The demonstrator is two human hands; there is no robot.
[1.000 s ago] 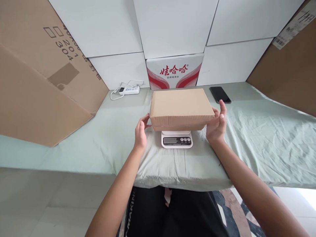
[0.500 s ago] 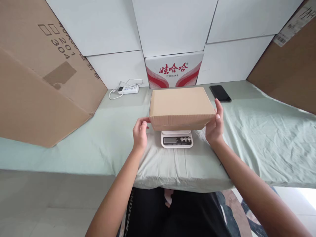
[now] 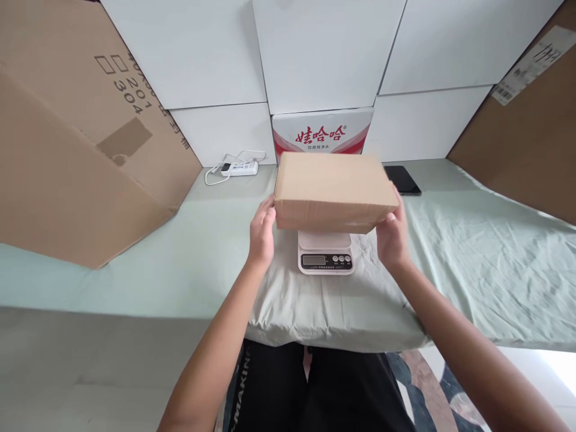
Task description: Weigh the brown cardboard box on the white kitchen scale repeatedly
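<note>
A closed brown cardboard box (image 3: 335,180) is held between my two hands above a white kitchen scale (image 3: 324,241). My left hand (image 3: 262,231) presses on the box's left end, its far fingers hidden behind the edge. Against the right end, my right hand (image 3: 392,234) grips near the front corner, with some fingers out of sight beneath or behind it. The front part of the scale shows below the box, with a dark display and several round buttons; the back of its platform is hidden.
Behind the box stands a white and red carton (image 3: 321,129) against white panels. A black phone (image 3: 402,180) lies at back right, a white power strip with a cable (image 3: 240,168) at back left. Large cardboard sheets (image 3: 67,132) flank the cloth-covered table (image 3: 216,252).
The box has risen off the scale, uncovering more of its platform. My left hand has closed in on the box's left end. The camera view has shifted slightly.
</note>
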